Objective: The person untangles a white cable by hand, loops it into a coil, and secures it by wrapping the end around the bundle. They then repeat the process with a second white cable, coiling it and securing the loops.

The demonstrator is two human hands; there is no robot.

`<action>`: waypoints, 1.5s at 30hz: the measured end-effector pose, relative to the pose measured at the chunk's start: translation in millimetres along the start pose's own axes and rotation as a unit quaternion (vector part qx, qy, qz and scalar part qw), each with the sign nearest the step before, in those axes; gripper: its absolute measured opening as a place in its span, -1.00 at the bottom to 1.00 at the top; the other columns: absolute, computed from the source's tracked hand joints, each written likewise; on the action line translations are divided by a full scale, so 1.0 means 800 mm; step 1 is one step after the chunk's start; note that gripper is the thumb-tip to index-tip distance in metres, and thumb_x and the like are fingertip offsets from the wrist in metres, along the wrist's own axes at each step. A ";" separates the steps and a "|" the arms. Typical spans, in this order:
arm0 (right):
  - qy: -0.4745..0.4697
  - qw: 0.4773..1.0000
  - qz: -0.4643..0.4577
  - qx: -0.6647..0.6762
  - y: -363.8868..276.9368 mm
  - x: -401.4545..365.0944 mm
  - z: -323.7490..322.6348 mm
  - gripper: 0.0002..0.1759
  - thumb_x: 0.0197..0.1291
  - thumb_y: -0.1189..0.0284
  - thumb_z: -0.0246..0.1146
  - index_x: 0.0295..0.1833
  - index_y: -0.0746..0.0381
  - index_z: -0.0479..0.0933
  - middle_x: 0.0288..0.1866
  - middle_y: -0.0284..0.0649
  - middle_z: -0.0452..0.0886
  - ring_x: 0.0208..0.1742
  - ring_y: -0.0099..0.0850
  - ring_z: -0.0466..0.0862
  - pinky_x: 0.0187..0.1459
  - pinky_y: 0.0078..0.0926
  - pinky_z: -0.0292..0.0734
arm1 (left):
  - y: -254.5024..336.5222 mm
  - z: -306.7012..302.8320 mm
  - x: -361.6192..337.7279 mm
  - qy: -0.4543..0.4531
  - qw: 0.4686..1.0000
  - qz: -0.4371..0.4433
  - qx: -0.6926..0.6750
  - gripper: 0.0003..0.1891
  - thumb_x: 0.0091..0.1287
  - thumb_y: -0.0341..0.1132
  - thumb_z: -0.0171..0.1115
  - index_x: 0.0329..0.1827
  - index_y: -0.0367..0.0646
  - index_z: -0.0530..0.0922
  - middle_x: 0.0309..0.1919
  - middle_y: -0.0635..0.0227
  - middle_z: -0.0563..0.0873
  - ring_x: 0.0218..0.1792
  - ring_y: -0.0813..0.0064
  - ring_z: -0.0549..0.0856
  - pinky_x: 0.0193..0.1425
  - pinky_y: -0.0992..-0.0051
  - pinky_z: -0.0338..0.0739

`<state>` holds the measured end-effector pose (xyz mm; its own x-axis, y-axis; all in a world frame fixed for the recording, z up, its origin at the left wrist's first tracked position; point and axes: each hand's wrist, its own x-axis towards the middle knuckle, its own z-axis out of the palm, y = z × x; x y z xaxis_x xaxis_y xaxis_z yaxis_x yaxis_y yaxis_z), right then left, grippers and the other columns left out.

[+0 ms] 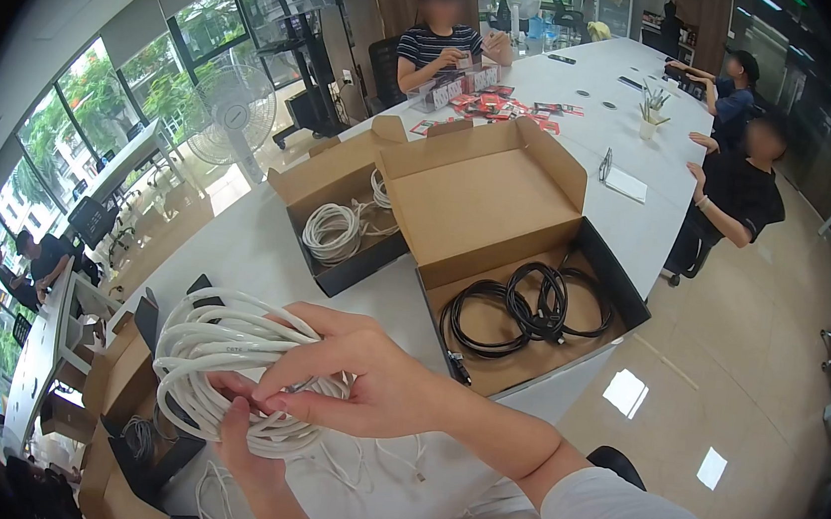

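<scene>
A thick coil of white network cable is held up in front of me over the white table. My left hand grips the coil from below, its fingers partly hidden by the loops. Over the coil's right side reaches my right hand, thumb and fingers pinched together at the cable near the coil's middle. A small greyish piece, possibly the cable's plug, shows by those fingers. Loose thin white cables lie on the table below my hands.
An open cardboard box holds coiled black cables. Left of it, another open box contains white cable coils. More boxes stand at lower left. People sit around the far table, near red packets and a plant.
</scene>
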<state>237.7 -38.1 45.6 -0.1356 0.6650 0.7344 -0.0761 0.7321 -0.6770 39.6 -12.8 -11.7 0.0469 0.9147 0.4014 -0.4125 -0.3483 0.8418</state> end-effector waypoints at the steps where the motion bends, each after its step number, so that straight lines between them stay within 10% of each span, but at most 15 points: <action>1: 0.003 1.000 -0.007 0.003 0.000 0.000 0.000 -0.85 0.06 0.54 0.34 -0.20 0.19 0.68 -0.12 -0.13 0.57 -0.15 -0.26 0.57 -0.18 -0.43 0.42 | -0.001 -0.001 0.000 0.012 1.000 -0.001 0.012 -0.57 0.26 -0.36 0.04 0.15 -0.45 0.42 0.08 0.14 0.53 0.09 0.39 0.56 0.19 0.42 0.46; 28: -0.002 1.000 0.007 -0.011 0.004 0.000 -0.001 -0.82 0.04 0.54 0.35 -0.18 0.18 0.68 -0.08 -0.08 0.56 -0.14 -0.22 0.57 -0.16 -0.41 0.42 | 0.008 0.033 0.003 0.079 0.997 -0.024 0.003 -0.74 0.20 -0.39 0.08 -0.07 -0.25 0.38 -0.31 0.34 0.48 -0.31 0.58 0.54 -0.20 0.62 0.45; 32: 0.010 1.000 0.001 0.001 0.007 0.002 0.002 -0.82 0.03 0.55 0.36 -0.19 0.18 0.68 -0.08 -0.07 0.56 -0.14 -0.21 0.57 -0.17 -0.39 0.42 | -0.008 -0.008 0.004 0.074 0.997 -0.027 0.028 -0.44 0.30 -0.30 0.04 0.32 -0.43 0.30 0.27 0.08 0.43 0.23 0.36 0.49 0.30 0.42 0.38; 35: 0.049 0.998 -0.035 0.020 0.014 0.003 0.011 -0.84 0.03 0.55 0.34 -0.22 0.19 0.66 -0.18 -0.13 0.54 -0.18 -0.23 0.56 -0.19 -0.39 0.43 | 0.005 0.023 0.000 0.153 0.988 0.008 0.025 -0.42 0.34 -0.29 0.02 0.39 -0.41 0.22 0.31 0.08 0.39 0.29 0.33 0.44 0.32 0.40 0.37; 45: 0.101 0.993 -0.047 0.034 0.034 0.012 0.013 -0.83 0.05 0.57 0.34 -0.19 0.20 0.68 -0.15 -0.11 0.58 -0.16 -0.23 0.60 -0.11 -0.41 0.46 | 0.021 -0.013 0.006 -0.091 0.993 0.070 0.022 -0.39 0.40 -0.10 -0.20 0.34 -0.46 0.23 0.02 0.12 0.49 0.03 0.34 0.50 0.16 0.42 0.37</action>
<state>224.1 -13.3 33.5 0.0759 0.6153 0.7846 -0.1459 0.7853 -0.6017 23.4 -11.8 0.9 0.1575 0.8052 0.5717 -0.3874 -0.4821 0.7858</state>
